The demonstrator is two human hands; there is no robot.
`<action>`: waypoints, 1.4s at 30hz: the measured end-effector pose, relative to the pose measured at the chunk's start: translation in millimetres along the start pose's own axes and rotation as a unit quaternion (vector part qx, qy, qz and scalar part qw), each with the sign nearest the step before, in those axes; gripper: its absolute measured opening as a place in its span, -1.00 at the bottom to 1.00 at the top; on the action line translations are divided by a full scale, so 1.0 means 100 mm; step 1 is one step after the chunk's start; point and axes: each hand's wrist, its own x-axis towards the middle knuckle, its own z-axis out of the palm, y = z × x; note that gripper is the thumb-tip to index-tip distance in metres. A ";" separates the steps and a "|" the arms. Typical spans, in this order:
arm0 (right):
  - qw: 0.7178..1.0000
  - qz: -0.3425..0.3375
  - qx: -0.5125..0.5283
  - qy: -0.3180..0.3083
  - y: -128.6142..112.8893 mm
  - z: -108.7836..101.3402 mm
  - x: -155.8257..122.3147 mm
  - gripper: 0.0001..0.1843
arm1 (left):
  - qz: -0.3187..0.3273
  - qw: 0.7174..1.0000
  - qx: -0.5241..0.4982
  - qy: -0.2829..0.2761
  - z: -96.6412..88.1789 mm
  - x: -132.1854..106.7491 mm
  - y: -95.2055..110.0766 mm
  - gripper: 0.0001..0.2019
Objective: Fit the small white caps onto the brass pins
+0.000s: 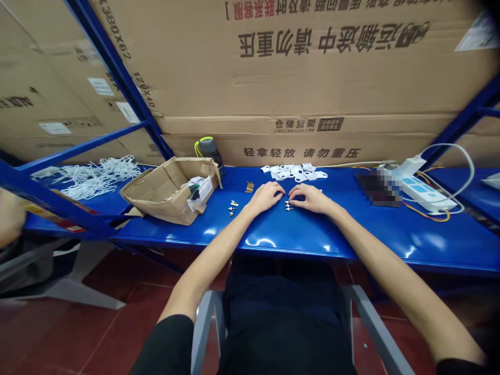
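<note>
My left hand (266,197) rests on the blue shelf (297,234) with its fingers curled down; what they hold, if anything, is hidden. My right hand (310,198) lies beside it, fingers bent over small metal pins (289,206) on the shelf. More small metal pins (233,207) lie to the left of my left hand. A heap of white plastic parts (295,172) sits just beyond both hands. A small brown piece (249,186) lies near the left hand.
An open cardboard box (172,190) stands at the left, with a dark bottle (209,150) behind it. White wire hooks (91,174) pile at the far left. A white power strip (424,190) with cables lies at the right. Large cartons fill the back.
</note>
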 end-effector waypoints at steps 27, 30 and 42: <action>0.991 0.075 -0.107 -0.014 0.30 0.20 -0.03 -0.48 | -0.025 0.998 0.041 -0.044 0.13 -0.02 -0.05 -0.56; 0.991 0.077 -0.107 -0.014 0.31 0.20 -0.03 -0.48 | -0.022 0.998 0.044 -0.047 0.14 -0.01 -0.07 -0.56; 0.990 0.076 -0.112 -0.029 0.28 0.18 -0.02 -0.45 | -0.024 0.998 0.035 -0.047 0.13 -0.02 -0.06 -0.57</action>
